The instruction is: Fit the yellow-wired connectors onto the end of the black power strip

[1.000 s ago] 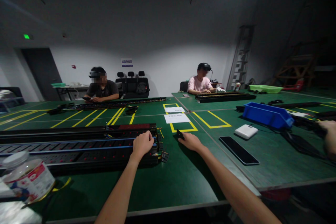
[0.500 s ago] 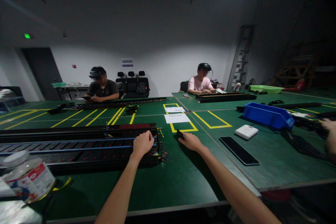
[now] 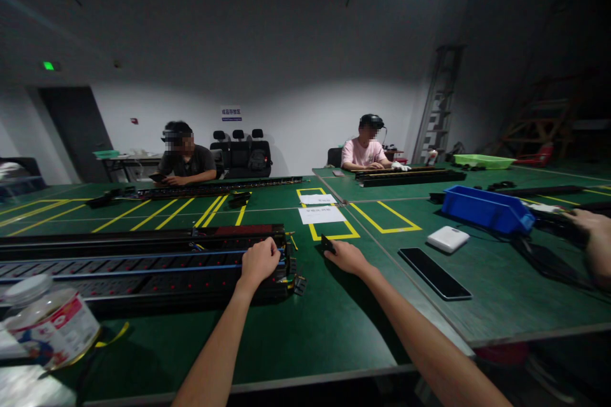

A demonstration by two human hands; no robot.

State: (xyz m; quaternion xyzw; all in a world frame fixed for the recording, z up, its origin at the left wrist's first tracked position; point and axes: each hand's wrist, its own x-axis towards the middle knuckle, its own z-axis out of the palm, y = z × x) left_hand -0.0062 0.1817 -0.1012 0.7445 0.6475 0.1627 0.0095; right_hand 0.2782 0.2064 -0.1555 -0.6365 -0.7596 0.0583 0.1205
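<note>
Long black rails point(image 3: 191, 273) with rows of red dots, blue edge strips and wires at the right end lie on the green table. On that right end rests my left hand point(image 3: 260, 262), its fingers curled closed; what they hold, if anything, is hidden. Just beyond the rails' end, my right hand point(image 3: 347, 255) hovers low over the table or touches it; I cannot tell which. Its fingers pinch a small flat black piece point(image 3: 327, 243). A loose black connector point(image 3: 300, 285) hangs from wires at the rails' near corner.
A clear jar point(image 3: 52, 324) stands front left. To the right are a black phone point(image 3: 435, 273), a white box point(image 3: 449, 239) and a blue bin point(image 3: 487, 210). Another person's hand point(image 3: 594, 235) is at the right edge. Paper sheets point(image 3: 321, 215) lie ahead; two people sit across.
My two hands have stayed in place. At the right edge, the other person's hand and the dark thing by it have shifted slightly left.
</note>
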